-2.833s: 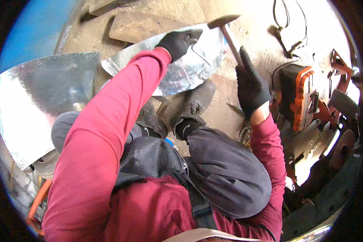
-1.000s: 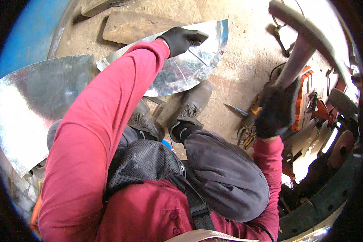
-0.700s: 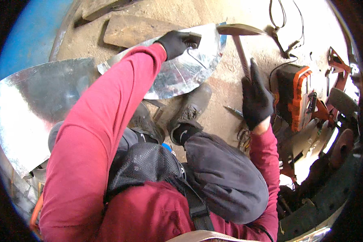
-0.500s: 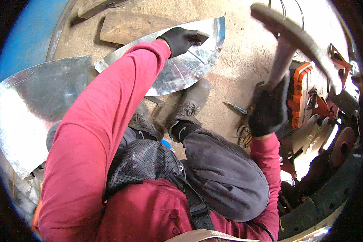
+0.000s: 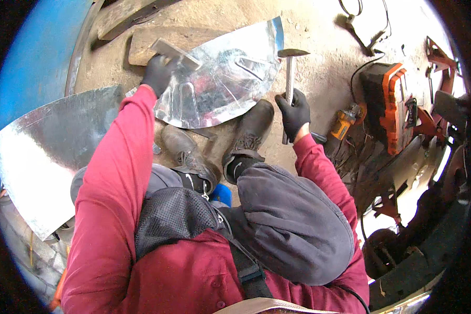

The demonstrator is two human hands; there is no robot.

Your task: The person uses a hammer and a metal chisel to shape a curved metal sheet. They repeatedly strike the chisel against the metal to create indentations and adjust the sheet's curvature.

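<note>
My gloved left hand (image 5: 158,73) is closed around a short flat metal bar (image 5: 175,54), at the upper left edge of a shiny curved metal sheet (image 5: 220,86). Slot-like outlines show on the sheet's surface, and part of its far edge lies against a wooden block (image 5: 162,39). To the right of the sheet, my gloved right hand (image 5: 295,111) grips a hammer (image 5: 291,73) by its handle. The hammer's head is near the sheet's right edge; I cannot tell whether it touches.
Another metal sheet (image 5: 42,152) lies at left beside my leg. My boots (image 5: 248,128) stand at the sheet's near edge. At right are a yellow power tool (image 5: 343,123), an orange-and-black case (image 5: 392,107) and a cable (image 5: 363,60). A second timber (image 5: 125,18) lies at the back.
My left hand has moved left across the sheet with the metal bar. My right hand has brought the hammer down from its raised position and inward, toward the sheet.
</note>
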